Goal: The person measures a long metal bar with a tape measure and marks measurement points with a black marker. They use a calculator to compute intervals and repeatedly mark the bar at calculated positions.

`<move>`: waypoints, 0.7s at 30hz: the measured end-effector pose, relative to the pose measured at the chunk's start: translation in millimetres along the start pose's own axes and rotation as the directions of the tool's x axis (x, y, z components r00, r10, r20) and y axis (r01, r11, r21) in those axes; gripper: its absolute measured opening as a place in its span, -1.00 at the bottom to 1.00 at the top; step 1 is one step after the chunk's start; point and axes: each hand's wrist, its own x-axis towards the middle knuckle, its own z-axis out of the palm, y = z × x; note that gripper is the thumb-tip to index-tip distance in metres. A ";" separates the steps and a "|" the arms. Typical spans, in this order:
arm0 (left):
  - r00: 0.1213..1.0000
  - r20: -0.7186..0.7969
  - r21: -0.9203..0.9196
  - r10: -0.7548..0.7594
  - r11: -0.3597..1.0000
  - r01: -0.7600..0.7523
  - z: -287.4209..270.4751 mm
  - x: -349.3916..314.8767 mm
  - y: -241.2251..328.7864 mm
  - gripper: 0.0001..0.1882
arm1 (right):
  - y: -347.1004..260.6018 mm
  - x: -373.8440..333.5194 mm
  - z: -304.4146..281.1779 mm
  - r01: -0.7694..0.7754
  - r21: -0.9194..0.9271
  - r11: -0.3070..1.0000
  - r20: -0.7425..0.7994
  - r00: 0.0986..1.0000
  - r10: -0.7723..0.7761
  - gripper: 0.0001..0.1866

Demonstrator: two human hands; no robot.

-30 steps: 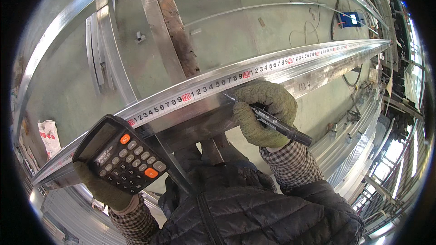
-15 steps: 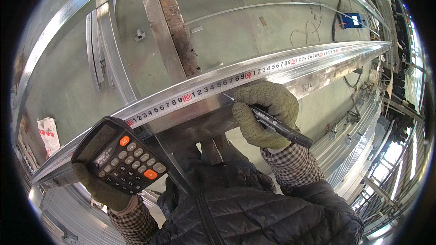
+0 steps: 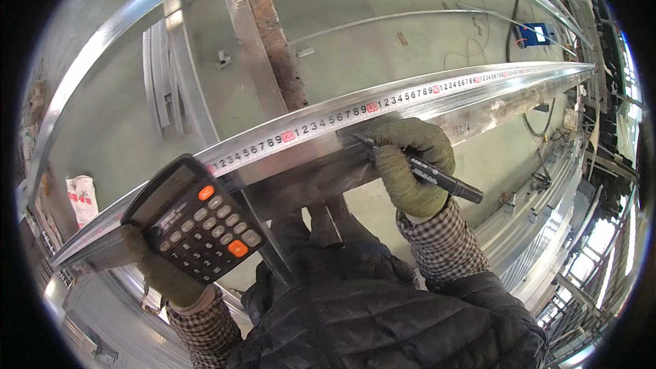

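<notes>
A shiny metal bar (image 3: 301, 166) runs slantwise across the view in front of me. Along its top lies a white tape measure (image 3: 328, 120) with black and red marks. My right hand (image 3: 415, 164), in a green glove, is closed round a black marker pen (image 3: 447, 181). The pen's tip points left, close to the bar's near face; whether it touches cannot be made out. In my gloved left hand (image 3: 164, 270), a black calculator (image 3: 198, 222) with grey and orange keys is held over the bar's left part, screen tilted up.
Beyond the bar, other metal profiles (image 3: 164, 68) and a rusty beam (image 3: 277, 41) cross the greenish floor. A blue box (image 3: 535, 34) with cables stands at the far right. A white printed bag (image 3: 83, 199) lies at left; stacked metal lengths (image 3: 533, 239) fill the near right.
The view has shifted slightly. My right hand with the marker pen has drawn back a little from the tape measure, rightward along the bar. The calculator stays in my left hand.
</notes>
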 end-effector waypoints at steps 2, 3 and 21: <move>0.999 0.017 0.049 0.039 0.998 -0.040 8.2 0.0 1.5 -0.33 | -4.9 -3.4 7.5 0.010 0.046 0.999 -0.047 0.999 -0.008 -0.85; 0.999 -0.034 0.124 0.014 0.992 -0.010 13.3 2.6 2.1 -0.31 | -10.5 -7.5 11.1 -0.056 0.048 0.997 -0.031 0.998 0.057 -0.81; 0.941 0.246 -0.015 -0.231 0.970 0.242 94.9 -31.9 -6.9 -0.28 | -64.5 -38.4 18.5 0.213 -0.243 0.946 0.363 0.925 -0.115 -0.60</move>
